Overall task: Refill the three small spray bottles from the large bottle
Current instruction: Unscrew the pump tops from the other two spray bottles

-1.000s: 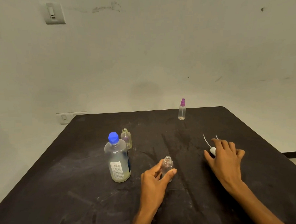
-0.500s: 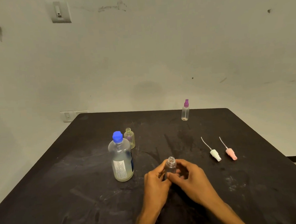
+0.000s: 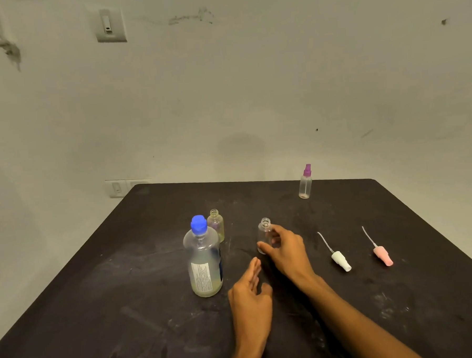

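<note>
our right hand (image 3: 283, 247) curls around the uncapped clear small bottle (image 3: 264, 233), upright mid-worktop (image 3: 99, 309), while our left hand (image 3: 250, 295) hovers with fingers straight, holding nothing. the blue-capped large bottle (image 3: 204, 258) stands left of it, just in front of a yellowish open bottle (image 3: 216, 225). the purple-topped spray bottle (image 3: 305, 182) stands far back, with white (image 3: 341, 260) and pink (image 3: 382, 256) sprayer heads lying to the right.

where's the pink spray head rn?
Head view: pink spray head lies on the table's right side, just right of the white spray head.
</note>
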